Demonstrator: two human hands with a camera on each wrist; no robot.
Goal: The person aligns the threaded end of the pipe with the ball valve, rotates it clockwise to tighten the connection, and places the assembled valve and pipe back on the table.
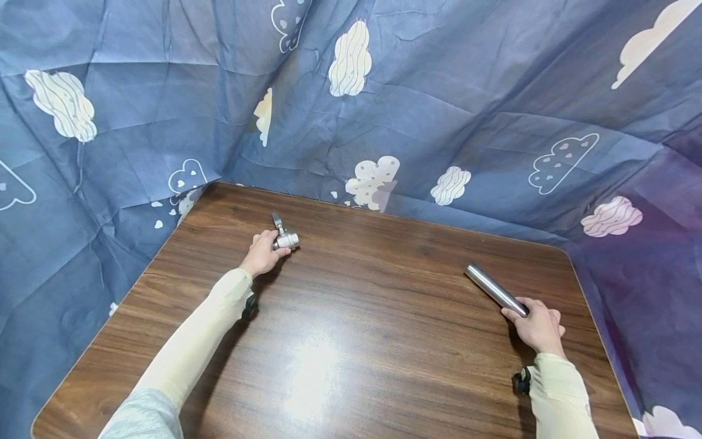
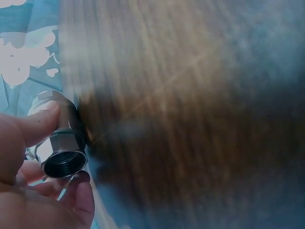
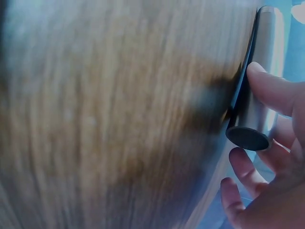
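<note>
At the left of the table, my left hand (image 1: 260, 254) grips a silver ball valve (image 1: 286, 240) between thumb and fingers. Its flat lever (image 1: 276, 221) points toward the far edge. In the left wrist view, the thumb lies across the valve body, and the valve's hexagonal end (image 2: 63, 155) shows a threaded opening. Over on the right, my right hand (image 1: 538, 327) holds the near end of a long, smooth metal cylinder (image 1: 496, 289), which slants away to the left. The right wrist view shows the thumb along the cylinder's side and its dark round end face (image 3: 248, 138).
A brown wood-grain table (image 1: 351, 292) with rounded corners lies under both hands. Blue cloth (image 1: 439, 79) printed with clouds hangs behind it and along the sides. Dark devices are strapped at the left wrist (image 1: 250, 306) and right wrist (image 1: 521, 381).
</note>
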